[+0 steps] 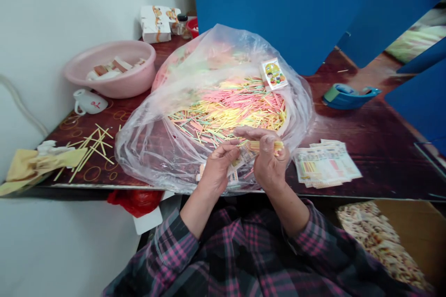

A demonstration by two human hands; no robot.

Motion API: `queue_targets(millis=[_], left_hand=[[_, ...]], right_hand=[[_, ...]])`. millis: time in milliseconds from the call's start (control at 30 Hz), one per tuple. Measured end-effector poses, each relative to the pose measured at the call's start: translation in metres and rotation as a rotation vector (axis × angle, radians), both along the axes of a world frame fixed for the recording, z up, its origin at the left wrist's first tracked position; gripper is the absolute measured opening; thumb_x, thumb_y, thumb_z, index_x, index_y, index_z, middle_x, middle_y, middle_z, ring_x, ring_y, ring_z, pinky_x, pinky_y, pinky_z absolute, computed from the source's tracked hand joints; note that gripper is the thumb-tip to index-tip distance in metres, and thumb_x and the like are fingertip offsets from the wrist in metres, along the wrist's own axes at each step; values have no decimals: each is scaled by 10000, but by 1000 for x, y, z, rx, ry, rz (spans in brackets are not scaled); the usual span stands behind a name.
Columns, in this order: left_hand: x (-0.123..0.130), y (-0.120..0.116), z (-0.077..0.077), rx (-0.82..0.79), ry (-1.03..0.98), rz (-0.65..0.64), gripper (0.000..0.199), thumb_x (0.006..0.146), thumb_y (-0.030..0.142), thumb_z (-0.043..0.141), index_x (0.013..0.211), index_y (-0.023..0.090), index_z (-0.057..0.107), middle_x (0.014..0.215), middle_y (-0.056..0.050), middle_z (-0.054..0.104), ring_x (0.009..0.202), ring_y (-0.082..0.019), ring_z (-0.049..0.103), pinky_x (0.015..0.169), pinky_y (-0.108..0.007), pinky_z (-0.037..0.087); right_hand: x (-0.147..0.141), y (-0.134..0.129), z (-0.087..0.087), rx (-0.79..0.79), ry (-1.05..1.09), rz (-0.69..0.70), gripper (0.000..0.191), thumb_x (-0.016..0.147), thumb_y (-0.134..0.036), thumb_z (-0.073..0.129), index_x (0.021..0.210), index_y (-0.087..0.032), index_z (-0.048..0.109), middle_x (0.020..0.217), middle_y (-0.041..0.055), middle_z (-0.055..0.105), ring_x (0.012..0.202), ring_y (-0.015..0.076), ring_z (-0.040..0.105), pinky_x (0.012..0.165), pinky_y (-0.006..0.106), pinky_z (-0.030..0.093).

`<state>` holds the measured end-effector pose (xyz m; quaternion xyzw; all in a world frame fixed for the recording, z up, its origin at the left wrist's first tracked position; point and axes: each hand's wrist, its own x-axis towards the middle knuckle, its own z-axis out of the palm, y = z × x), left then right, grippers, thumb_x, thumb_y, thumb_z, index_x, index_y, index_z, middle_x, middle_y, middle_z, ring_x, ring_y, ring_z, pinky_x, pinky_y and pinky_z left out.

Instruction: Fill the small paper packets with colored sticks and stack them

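A big clear plastic bag [139, 137] lies open on the dark red table, full of short coloured sticks [226, 111] in pink, yellow and green. Over its near edge, my left hand [219, 167] pinches a small printed packet [240, 160]. Close to its right, my right hand [270, 162] holds a bundle of yellowish sticks [266, 146] between thumb and palm, its fingers stretched to the left. A small printed box [274, 74] rests on the bag's far right part. Flat printed packets [325, 163] are piled on the table right of my right hand.
On the left are a pink basin [111, 69] with papers, a white mug [89, 101], loose yellow sticks [95, 148] and a yellow cloth [42, 167]. A blue tape dispenser [350, 97] stands at the right. Blue panels [265, 14] rise behind the bag.
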<state>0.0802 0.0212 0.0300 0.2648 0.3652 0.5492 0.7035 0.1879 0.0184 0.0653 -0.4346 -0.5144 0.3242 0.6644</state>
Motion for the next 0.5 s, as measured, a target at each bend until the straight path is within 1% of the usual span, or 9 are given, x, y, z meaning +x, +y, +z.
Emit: queue_targets(millis=[67, 133, 200, 267, 400, 500], left_hand=[[1, -1, 1, 13, 1, -4, 247, 632, 350, 910, 709, 191, 737, 1149, -29, 675, 959, -165, 637, 900, -311, 488], [3, -2, 2, 40, 19, -5, 245, 632, 352, 911, 713, 194, 741, 1145, -31, 673, 976, -173, 636, 908, -319, 490], [4, -3, 3, 84, 76, 6, 247, 630, 359, 910, 709, 198, 741, 1132, -37, 673, 988, -181, 628, 906, -318, 488], [6, -4, 3, 140, 159, 13, 250, 646, 375, 896, 697, 197, 727, 1082, -42, 673, 974, -184, 616, 898, -319, 482], [6, -4, 4, 228, 244, 21, 255, 691, 388, 864, 696, 200, 692, 991, -32, 659, 934, -181, 594, 873, -311, 463], [6, -4, 4, 244, 199, 58, 263, 705, 400, 860, 718, 208, 681, 961, -19, 658, 938, -174, 584, 875, -294, 449]], right_hand=[[0, -1, 1, -41, 38, 17, 386, 996, -575, 434, 945, -250, 637, 992, 91, 789, 1017, 259, 752, 968, 473, 573], [1, 0, 2, -125, 65, 46, 431, 1007, -596, 370, 949, -246, 616, 1003, 105, 783, 997, 258, 758, 891, 448, 602], [0, 1, 4, -188, 70, 59, 462, 1015, -604, 310, 956, -250, 601, 1005, 111, 778, 971, 250, 764, 826, 415, 617], [-2, 2, 5, -199, 102, 60, 460, 1014, -607, 301, 957, -252, 587, 994, 106, 777, 934, 243, 770, 788, 397, 623], [-4, 4, 3, -216, 183, 63, 461, 999, -631, 313, 965, -248, 566, 978, 90, 784, 921, 245, 773, 769, 390, 631], [-2, 7, 1, -251, 199, 43, 462, 989, -644, 331, 974, -255, 580, 1011, 90, 786, 941, 238, 773, 777, 367, 630]])
